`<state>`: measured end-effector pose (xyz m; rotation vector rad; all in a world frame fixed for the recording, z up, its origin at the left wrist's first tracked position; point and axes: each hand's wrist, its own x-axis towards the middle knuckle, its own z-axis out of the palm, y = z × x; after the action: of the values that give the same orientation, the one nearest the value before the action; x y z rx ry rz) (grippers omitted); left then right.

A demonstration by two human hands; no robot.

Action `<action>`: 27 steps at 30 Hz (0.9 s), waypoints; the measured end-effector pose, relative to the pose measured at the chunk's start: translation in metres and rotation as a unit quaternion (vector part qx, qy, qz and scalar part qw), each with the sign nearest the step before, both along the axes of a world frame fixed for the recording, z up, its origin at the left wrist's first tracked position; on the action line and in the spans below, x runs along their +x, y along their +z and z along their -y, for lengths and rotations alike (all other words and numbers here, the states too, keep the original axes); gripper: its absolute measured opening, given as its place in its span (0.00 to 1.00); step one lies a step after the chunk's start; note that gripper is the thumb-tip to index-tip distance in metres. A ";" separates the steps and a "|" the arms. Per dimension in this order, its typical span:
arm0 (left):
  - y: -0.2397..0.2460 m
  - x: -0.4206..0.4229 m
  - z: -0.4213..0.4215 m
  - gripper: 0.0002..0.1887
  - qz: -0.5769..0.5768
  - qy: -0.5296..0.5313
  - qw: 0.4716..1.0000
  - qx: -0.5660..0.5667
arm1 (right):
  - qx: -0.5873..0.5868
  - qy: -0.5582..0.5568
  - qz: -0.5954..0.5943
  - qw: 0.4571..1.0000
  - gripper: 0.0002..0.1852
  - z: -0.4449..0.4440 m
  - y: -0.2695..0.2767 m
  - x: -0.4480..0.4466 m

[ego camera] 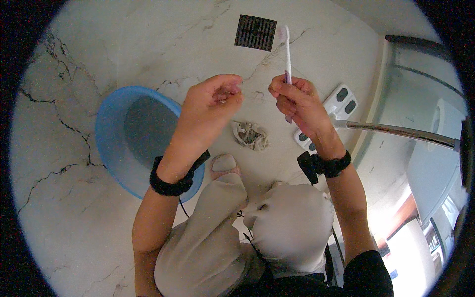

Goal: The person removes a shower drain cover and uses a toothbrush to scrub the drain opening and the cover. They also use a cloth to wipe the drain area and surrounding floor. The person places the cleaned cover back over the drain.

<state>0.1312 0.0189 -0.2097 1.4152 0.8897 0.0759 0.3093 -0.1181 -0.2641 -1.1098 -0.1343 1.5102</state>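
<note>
My right hand grips the handle of a white and purple toothbrush, its bristled head pointing away from me near the floor drain. To the left, my left hand is raised with curled fingers, thumb and fingertips close together; whether something small is between them cannot be told. A crumpled pale cloth lies on the marble-patterned floor, below and between both hands in the picture. Beside my left forearm stands a blue plastic basin, partly hidden by that arm. Black bands circle both wrists.
A square dark floor drain grate lies ahead. On the right, a white base with dark oval pads stands behind my right wrist, near a metal pole and a glass panel. A slippered foot is near the basin.
</note>
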 end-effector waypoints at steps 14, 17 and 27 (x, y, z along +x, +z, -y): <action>-0.010 0.000 0.001 0.13 0.011 0.047 0.998 0.035 | 0.003 0.198 0.766 0.612 0.09 0.020 -0.122 -0.038; -0.009 -0.001 0.001 0.13 0.007 0.044 0.999 0.027 | 0.047 0.226 0.795 0.560 0.08 0.023 -0.127 -0.038; -0.010 0.002 -0.001 0.11 0.013 0.061 0.996 0.061 | -0.021 0.214 0.674 0.707 0.09 0.048 -0.104 -0.063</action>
<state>0.1331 0.0196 -0.2199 1.4679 0.9624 0.2449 0.2459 -0.1656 -0.3677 -2.1308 -1.4499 0.7279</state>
